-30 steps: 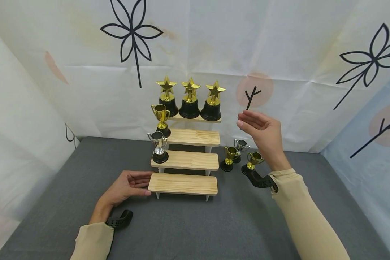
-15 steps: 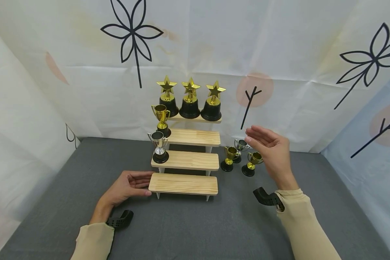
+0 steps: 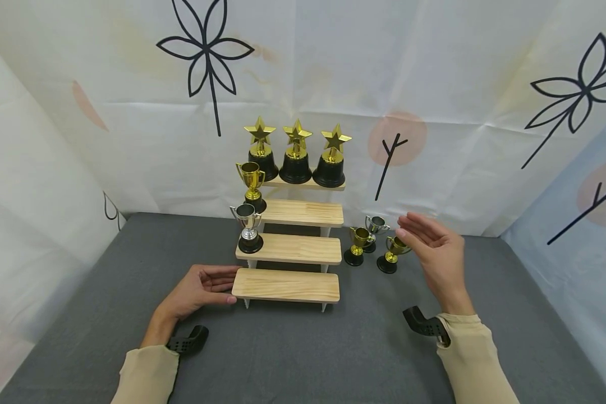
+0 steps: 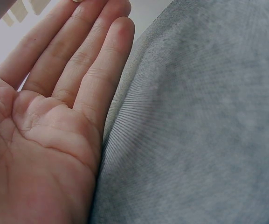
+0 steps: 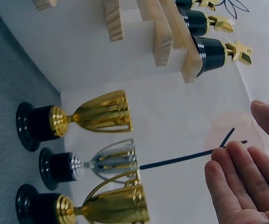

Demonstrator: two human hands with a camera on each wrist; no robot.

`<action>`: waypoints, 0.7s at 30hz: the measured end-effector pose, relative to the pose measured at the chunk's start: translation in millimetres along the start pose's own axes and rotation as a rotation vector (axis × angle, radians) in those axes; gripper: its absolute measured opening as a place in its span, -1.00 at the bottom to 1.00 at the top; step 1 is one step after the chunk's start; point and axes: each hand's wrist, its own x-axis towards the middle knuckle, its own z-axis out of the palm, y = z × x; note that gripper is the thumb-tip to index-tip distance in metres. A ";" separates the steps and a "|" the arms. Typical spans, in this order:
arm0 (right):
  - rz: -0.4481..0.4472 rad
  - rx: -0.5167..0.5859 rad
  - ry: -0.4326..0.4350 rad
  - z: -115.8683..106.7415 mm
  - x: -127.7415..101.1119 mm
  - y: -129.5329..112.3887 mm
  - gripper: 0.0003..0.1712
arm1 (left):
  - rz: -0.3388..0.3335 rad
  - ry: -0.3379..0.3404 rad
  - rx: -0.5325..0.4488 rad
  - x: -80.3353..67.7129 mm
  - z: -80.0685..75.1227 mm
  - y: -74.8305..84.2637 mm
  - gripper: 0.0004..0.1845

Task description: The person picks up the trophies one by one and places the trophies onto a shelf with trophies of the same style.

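My left hand rests beside a wooden tiered stand, fingers extended along the left end of its lowest step. Its palm and straight fingers fill the left of the left wrist view. My right hand is raised at the right, fingers loosely extended and holding nothing. Its fingertips overlap the rim of a gold trophy cup in the head view. To that cup's left stand another gold trophy cup and a silver trophy cup. All three appear upright beyond the fingers in the right wrist view.
Three gold star trophies line the stand's top step. A gold cup stands at the left of the step below, and a silver cup one step lower. White patterned cloth hangs behind the grey table.
My right hand has come down and to the right, from beside the top step to near the right-hand gold cup. The left hand stays at the lowest step.
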 end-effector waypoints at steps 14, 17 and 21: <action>0.044 -0.048 0.089 -16.1 -8.6 17.3 -0.52 | -0.007 -0.002 0.003 0.3 -0.7 0.2 -0.21; 0.045 -0.061 0.095 -17.6 -8.2 19.1 -0.52 | -0.004 -0.005 0.001 0.5 -1.0 0.4 -0.22; 0.045 -0.085 0.094 -20.7 -7.9 21.2 -0.51 | -0.002 -0.008 0.002 0.2 -1.0 0.0 -0.21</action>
